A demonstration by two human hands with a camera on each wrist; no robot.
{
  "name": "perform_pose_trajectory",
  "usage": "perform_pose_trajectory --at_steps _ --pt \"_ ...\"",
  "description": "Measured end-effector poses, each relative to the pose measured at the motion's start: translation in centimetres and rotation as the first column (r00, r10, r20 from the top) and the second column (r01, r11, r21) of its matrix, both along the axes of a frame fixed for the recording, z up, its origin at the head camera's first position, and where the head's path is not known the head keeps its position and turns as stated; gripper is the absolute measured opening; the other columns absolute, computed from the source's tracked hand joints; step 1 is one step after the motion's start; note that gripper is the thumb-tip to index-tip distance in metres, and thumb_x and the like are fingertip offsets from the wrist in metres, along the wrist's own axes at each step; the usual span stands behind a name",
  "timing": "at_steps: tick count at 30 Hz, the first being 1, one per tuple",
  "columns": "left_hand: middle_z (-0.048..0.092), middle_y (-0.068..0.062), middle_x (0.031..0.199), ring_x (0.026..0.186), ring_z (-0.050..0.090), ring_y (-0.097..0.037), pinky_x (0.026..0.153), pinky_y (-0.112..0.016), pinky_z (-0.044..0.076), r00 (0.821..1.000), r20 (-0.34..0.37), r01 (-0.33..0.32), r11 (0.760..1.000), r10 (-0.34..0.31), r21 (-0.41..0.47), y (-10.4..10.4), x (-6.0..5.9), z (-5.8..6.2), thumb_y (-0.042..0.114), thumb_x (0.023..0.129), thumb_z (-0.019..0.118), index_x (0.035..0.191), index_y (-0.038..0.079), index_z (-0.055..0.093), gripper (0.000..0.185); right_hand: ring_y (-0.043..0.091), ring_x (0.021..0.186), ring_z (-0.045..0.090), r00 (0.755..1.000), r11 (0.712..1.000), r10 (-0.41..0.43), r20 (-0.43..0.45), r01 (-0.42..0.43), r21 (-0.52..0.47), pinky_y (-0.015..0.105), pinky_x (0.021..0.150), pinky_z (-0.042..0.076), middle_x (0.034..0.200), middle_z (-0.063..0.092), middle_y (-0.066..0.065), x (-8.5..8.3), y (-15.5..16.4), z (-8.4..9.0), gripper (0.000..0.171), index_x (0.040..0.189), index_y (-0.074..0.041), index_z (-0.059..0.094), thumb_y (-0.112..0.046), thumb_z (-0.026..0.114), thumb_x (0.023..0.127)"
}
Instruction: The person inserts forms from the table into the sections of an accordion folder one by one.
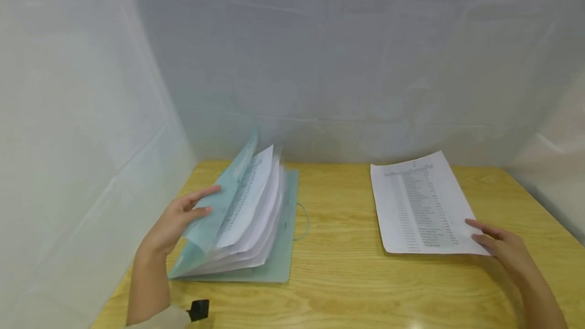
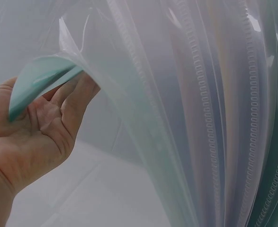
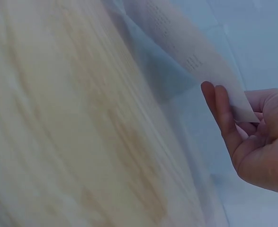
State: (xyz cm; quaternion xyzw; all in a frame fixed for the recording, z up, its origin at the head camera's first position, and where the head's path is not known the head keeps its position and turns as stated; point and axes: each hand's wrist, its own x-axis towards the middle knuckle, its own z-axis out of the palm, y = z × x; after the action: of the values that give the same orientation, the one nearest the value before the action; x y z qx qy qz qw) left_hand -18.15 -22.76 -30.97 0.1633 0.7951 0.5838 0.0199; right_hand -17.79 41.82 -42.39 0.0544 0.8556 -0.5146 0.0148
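On the left of the table stands a teal document folder (image 1: pixel 292 192) with its front cover (image 1: pixel 224 202) lifted. Clear sleeves (image 2: pixel 200 118) fan out inside it, and a printed sheet (image 1: pixel 258 182) shows behind the cover. My left hand (image 1: pixel 178 217) grips the cover's outer edge, which bends in the palm in the left wrist view. To the right, my right hand (image 1: pixel 505 250) pinches the lower right corner of a separate printed sheet of paper (image 1: pixel 416 212). In the right wrist view that paper (image 3: pixel 200 61) slants up from the fingers.
The folder's elastic loop (image 1: pixel 307 222) sticks out over the wooden table (image 1: pixel 338 278) between folder and paper. White sheeting (image 1: pixel 320 65) hangs behind the table and along both sides. A small black piece (image 1: pixel 199 310) shows at the left sleeve.
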Motion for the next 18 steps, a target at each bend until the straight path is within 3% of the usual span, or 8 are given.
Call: perform_pose_trajectory --at_steps 3,9,14,18 --pt "0.034 -0.013 0.143 0.134 0.01 -0.031 0.097 -0.064 0.007 1.0 0.007 0.016 1.0 -0.016 0.005 0.6 -1.2 -0.7 0.015 0.093 0.056 0.135 0.001 0.043 0.047 -0.003 0.09 0.043 1.0 1.0 -0.011 -0.005 0.011 0.01 0.017 0.071 0.041 0.137 0.034 0.02 -0.1 0.1 0.0 0.047 0.133 -0.02 0.052 -0.039 0.057 0.09" --pt "0.034 -0.013 0.143 0.135 0.01 -0.03 0.098 -0.063 0.007 1.0 0.007 0.017 1.0 -0.017 0.003 0.5 -1.3 -0.5 0.014 0.093 0.055 0.136 0.0 0.042 0.046 -0.003 0.087 0.046 1.0 1.0 -0.013 -0.021 0.013 -0.022 0.018 0.07 0.043 0.136 0.036 0.014 -0.2 -0.8 0.5 0.042 0.131 -0.023 0.054 -0.035 0.058 0.091" --pt "0.034 -0.013 0.143 0.134 0.011 -0.03 0.098 -0.063 0.007 1.0 0.01 0.016 1.0 -0.016 0.001 0.5 -1.2 -0.5 0.014 0.093 0.055 0.135 0.0 0.043 0.046 0.0 0.084 0.052 0.999 0.994 0.007 -0.046 -0.012 -0.109 0.021 0.069 0.045 0.115 0.046 -0.016 -0.2 -1.7 0.9 0.037 0.127 -0.024 0.058 -0.029 0.06 0.09" --pt "0.035 -0.013 0.142 0.135 0.01 -0.029 0.099 -0.063 0.007 1.0 0.012 0.016 1.0 -0.016 -0.001 0.5 -1.1 -0.4 0.015 0.093 0.055 0.135 0.0 0.043 0.046 0.001 0.085 0.053 0.997 0.992 0.032 -0.072 -0.041 -0.122 0.021 0.069 0.046 0.109 0.045 -0.024 -0.3 -2.5 1.2 0.039 0.128 -0.017 0.058 -0.026 0.061 0.09"
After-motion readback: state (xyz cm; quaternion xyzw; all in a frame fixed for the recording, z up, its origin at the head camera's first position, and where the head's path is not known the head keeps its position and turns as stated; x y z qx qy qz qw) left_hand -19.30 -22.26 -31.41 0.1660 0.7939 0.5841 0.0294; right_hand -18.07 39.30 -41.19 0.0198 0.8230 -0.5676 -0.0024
